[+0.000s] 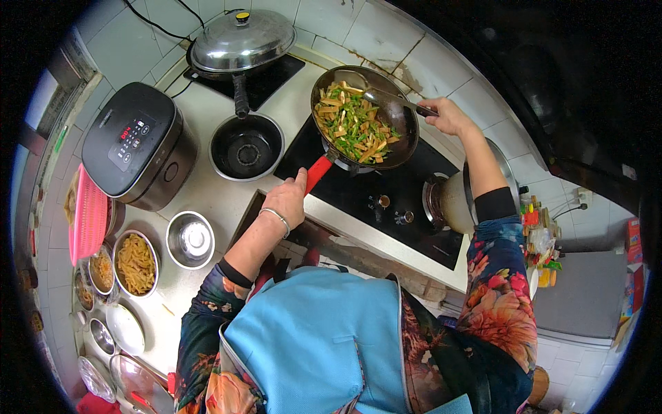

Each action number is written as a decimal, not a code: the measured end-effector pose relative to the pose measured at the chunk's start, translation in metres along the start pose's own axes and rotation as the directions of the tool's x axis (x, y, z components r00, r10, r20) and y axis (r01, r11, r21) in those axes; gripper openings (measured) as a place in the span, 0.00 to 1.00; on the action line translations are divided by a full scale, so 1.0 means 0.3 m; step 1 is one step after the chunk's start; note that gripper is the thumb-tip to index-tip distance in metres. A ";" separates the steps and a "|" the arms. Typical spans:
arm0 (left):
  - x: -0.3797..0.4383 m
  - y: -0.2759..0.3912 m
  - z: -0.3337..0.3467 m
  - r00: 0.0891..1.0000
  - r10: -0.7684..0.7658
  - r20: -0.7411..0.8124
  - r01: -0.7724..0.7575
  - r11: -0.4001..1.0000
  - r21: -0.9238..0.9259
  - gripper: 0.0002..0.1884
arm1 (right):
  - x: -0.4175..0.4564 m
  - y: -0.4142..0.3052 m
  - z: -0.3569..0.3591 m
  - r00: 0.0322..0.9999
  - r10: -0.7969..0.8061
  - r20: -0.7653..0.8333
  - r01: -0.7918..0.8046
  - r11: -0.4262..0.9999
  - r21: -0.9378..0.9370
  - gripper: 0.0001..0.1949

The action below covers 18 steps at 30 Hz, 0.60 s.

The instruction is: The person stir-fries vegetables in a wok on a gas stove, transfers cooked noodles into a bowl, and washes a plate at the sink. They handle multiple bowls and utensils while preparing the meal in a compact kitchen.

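Note:
My left hand (287, 203) grips the red handle (319, 173) of a dark wok (406, 139) over the left burner of a black gas hob (357, 189). Sliced green peppers and brown strips, perhaps dried tofu, (354, 124) fill much of the wok. In my right hand (449, 115) is the dark handle of a metal spatula or ladle (393, 97). Its head (351, 78) rests at the wok's far side, by the food's upper edge.
A dark metal bowl (247, 147) stands left of the hob, with a lidded pan (243, 41) behind it. Further left are a rice cooker (139, 145), a steel bowl (190, 240) and a bowl of pale strips (136, 265). A large pot (457, 202) occupies the right burner.

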<state>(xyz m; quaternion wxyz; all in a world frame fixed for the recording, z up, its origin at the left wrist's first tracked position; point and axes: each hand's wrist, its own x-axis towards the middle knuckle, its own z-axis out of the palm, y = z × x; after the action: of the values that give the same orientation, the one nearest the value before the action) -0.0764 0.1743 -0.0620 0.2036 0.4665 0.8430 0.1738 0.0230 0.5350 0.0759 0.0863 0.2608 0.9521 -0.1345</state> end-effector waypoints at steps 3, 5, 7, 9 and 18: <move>0.002 -0.011 0.010 1.000 -0.024 -0.014 0.024 0.999 -0.048 0.38 | -0.020 -0.083 -0.037 0.963 -0.271 -0.012 0.261 0.937 -0.231 0.24; 0.007 -0.003 0.006 1.000 -0.013 -0.013 0.013 0.999 -0.043 0.37 | -0.074 -0.117 -0.036 0.933 -0.354 -0.060 0.281 0.825 -0.491 0.27; 0.003 -0.011 0.009 1.000 -0.011 -0.027 0.009 0.999 -0.049 0.36 | -0.153 -0.176 -0.051 0.935 -0.354 -0.029 0.283 0.790 -0.543 0.29; 0.006 -0.025 0.018 0.998 0.006 -0.058 -0.010 0.998 -0.069 0.35 | -0.240 -0.203 -0.055 0.941 -0.338 -0.023 0.262 0.768 -0.585 0.30; 0.012 -0.027 0.013 0.999 0.032 -0.035 -0.034 0.998 -0.048 0.35 | -0.553 -0.165 -0.126 0.969 -0.205 -0.141 0.096 0.832 -0.546 0.29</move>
<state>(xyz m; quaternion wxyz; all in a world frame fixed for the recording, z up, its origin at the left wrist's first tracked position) -0.0821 0.1738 -0.0700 0.1976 0.4724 0.8340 0.2053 0.1347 0.4269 0.1612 0.0519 0.1621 0.9730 0.1559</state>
